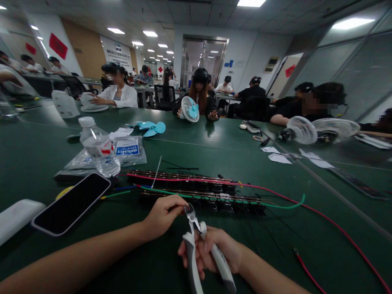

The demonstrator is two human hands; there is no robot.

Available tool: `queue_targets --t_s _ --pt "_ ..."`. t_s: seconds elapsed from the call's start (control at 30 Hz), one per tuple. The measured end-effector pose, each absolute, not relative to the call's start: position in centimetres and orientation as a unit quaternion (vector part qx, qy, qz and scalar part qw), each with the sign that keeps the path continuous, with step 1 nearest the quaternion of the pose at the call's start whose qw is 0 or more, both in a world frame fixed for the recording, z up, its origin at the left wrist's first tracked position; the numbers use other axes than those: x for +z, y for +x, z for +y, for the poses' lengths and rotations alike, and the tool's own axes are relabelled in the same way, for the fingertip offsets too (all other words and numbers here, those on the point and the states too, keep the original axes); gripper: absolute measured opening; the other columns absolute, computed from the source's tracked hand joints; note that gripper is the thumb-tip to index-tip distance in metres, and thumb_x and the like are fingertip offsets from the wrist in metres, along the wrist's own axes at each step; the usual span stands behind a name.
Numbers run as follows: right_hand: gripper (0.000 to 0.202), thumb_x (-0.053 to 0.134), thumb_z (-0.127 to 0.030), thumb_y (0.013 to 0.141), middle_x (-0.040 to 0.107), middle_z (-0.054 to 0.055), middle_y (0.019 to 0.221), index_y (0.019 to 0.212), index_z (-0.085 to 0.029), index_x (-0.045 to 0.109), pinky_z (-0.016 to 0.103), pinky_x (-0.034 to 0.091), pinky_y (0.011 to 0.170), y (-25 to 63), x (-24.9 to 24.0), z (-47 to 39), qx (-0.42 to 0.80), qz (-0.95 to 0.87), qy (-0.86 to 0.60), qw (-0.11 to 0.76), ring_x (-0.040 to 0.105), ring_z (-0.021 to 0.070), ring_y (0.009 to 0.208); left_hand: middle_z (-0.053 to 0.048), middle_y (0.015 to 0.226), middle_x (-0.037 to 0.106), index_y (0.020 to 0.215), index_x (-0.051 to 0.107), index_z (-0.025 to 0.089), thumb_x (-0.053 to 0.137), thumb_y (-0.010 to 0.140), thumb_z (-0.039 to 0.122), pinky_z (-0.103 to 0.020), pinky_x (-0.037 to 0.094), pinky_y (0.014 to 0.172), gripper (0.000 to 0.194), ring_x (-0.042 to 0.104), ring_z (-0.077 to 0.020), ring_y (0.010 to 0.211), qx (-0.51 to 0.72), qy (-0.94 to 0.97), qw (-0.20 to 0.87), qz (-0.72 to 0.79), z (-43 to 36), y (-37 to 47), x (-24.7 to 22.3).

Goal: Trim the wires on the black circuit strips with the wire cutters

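Note:
In my right hand (214,247) are white-and-grey cutting pliers (193,249), their handles spread and their jaws pointing up and away. My left hand (163,216) is pinched at the tip of the jaws; whatever lies between its thumb and fingers is too small to make out. Just beyond both hands, two long black racks (183,179) lie side by side on the green table. A red wire (263,188) and a green wire (288,207) run along them. A white cable tie (157,171) stands up from the racks' left part.
To the left are a phone (72,204), a white case (20,218) and a water bottle (99,149) beside plastic bags. A short red cable (308,271) lies at the lower right. Blue fan blades (152,128), white fan parts (301,130) and several people are farther off.

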State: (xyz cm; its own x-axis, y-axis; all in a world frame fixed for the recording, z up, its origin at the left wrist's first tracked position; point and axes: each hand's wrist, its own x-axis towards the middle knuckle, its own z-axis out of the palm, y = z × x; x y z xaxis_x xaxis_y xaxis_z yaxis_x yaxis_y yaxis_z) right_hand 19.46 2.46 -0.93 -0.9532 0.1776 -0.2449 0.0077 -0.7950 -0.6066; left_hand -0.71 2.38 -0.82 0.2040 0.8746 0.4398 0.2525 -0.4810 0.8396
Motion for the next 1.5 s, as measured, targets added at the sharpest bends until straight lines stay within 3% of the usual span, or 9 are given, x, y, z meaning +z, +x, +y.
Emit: queue_targets --t_s 0.4,0.6,0.73,0.87,0.97,1.07,1.27,1.37,1.5 --pt "0.046 0.045 -0.020 0.058 0.066 0.013 0.075 0.091 0.003 0.067 0.019 0.038 0.046 19.4 -0.9 2.3 0.927 -0.321 -0.177 0.080 0.055 0.0101 0.052 -0.006 0.084 0.069 0.085 0.067 0.015 0.053 0.090 0.020 -0.028 0.051 0.073 0.016 0.064 -0.0163 0.079 0.473 0.719 0.318 0.398 2.4 -0.8 -0.6" --pt "0.036 0.045 -0.020 0.057 0.066 0.011 0.075 0.081 -0.003 0.066 0.021 0.035 0.046 19.4 -0.8 2.3 0.923 -0.335 -0.169 0.084 0.055 0.0116 0.054 -0.006 0.083 0.069 0.084 0.067 0.015 0.053 0.089 0.019 -0.027 0.051 0.073 0.016 0.064 -0.0161 0.078 0.473 0.718 0.312 0.404 2.4 -0.7 -0.5" --pt "0.033 0.047 -0.022 0.056 0.065 0.014 0.076 0.077 -0.003 0.064 0.025 0.040 0.061 19.2 -0.5 2.3 0.927 -0.331 -0.149 0.100 0.059 0.0163 0.068 -0.006 0.083 0.070 0.084 0.067 0.015 0.053 0.089 0.017 -0.027 0.050 0.073 0.015 0.064 -0.0159 0.078 0.474 0.721 0.308 0.401 2.4 -0.8 -0.6" --pt "0.034 0.048 -0.026 0.058 0.065 0.021 0.099 0.081 -0.005 0.063 0.035 0.039 0.084 19.1 0.1 2.2 0.943 -0.309 -0.104 0.066 0.060 0.0249 0.091 -0.006 0.082 0.070 0.084 0.068 0.015 0.053 0.088 0.018 -0.027 0.051 0.073 0.015 0.065 -0.0162 0.078 0.479 0.721 0.306 0.396 2.5 -0.8 -0.8" --pt "0.034 0.048 -0.030 0.059 0.065 0.021 0.103 0.083 -0.009 0.060 0.045 0.036 0.090 19.2 0.2 2.1 0.951 -0.292 -0.093 0.040 0.060 0.0314 0.099 -0.006 0.082 0.070 0.084 0.068 0.015 0.054 0.089 0.019 -0.028 0.051 0.073 0.016 0.065 -0.0165 0.078 0.483 0.717 0.307 0.397 2.5 -0.9 -0.9" --pt "0.037 0.048 -0.034 0.060 0.068 0.020 0.091 0.087 -0.009 0.057 0.048 0.037 0.087 19.5 -0.1 2.0 0.955 -0.277 -0.102 0.025 0.063 0.0331 0.092 -0.007 0.083 0.070 0.084 0.068 0.015 0.054 0.089 0.019 -0.028 0.051 0.073 0.016 0.065 -0.0166 0.078 0.482 0.718 0.307 0.398 2.5 -0.9 -0.8" --pt "0.032 0.048 -0.034 0.067 0.064 0.008 0.066 0.086 -0.010 0.056 0.043 0.042 0.079 19.6 -1.0 1.8 0.949 -0.290 -0.116 0.049 0.064 0.0225 0.065 -0.006 0.082 0.070 0.083 0.068 0.015 0.054 0.089 0.021 -0.028 0.051 0.072 0.017 0.065 -0.0168 0.078 0.482 0.716 0.310 0.398 2.5 -0.9 -0.7" --pt "0.028 0.048 -0.034 0.070 0.063 0.005 0.063 0.084 -0.011 0.056 0.042 0.043 0.078 19.4 -1.0 1.6 0.943 -0.305 -0.118 0.062 0.062 0.0195 0.059 -0.006 0.082 0.070 0.083 0.068 0.015 0.053 0.089 0.022 -0.028 0.051 0.072 0.017 0.065 -0.0166 0.077 0.477 0.720 0.306 0.401 2.5 -0.9 -0.7" --pt "0.026 0.051 -0.032 0.069 0.067 0.009 0.068 0.085 -0.012 0.056 0.041 0.043 0.078 19.2 -0.8 1.5 0.937 -0.316 -0.134 0.072 0.065 0.0225 0.065 -0.006 0.083 0.070 0.084 0.068 0.015 0.053 0.089 0.020 -0.028 0.051 0.073 0.017 0.065 -0.0163 0.078 0.477 0.719 0.304 0.404 2.5 -0.9 -0.7"
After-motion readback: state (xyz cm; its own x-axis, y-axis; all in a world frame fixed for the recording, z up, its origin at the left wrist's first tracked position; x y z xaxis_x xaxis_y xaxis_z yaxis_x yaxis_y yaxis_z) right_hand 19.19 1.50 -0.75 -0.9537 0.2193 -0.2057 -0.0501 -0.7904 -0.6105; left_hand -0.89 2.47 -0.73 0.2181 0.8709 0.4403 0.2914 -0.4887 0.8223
